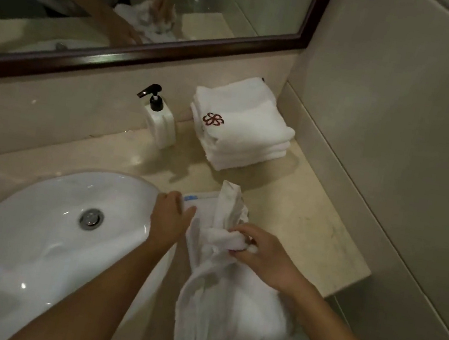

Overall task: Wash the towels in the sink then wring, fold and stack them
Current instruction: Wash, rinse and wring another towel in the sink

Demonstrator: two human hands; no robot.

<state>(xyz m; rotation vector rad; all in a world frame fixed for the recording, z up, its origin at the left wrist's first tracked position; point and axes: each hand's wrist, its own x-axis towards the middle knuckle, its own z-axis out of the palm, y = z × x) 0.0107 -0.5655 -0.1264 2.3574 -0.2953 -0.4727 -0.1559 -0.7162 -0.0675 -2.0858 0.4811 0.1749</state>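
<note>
A crumpled white towel (228,302) lies on the counter just right of the white oval sink (38,243), its upper end raised. My right hand (265,255) is shut on a bunched fold near the towel's top. My left hand (170,217) rests at the towel's left edge by the sink rim, fingers curled against the cloth. A stack of folded white towels (241,131), the top one with a red flower emblem, stands at the back of the counter near the corner. The sink holds no towel and its metal drain (91,218) shows.
A white soap dispenser (160,124) with a black pump stands against the back wall left of the stack. A dark-framed mirror (154,50) hangs above. The beige counter (311,227) ends at a wall on the right and at a front edge.
</note>
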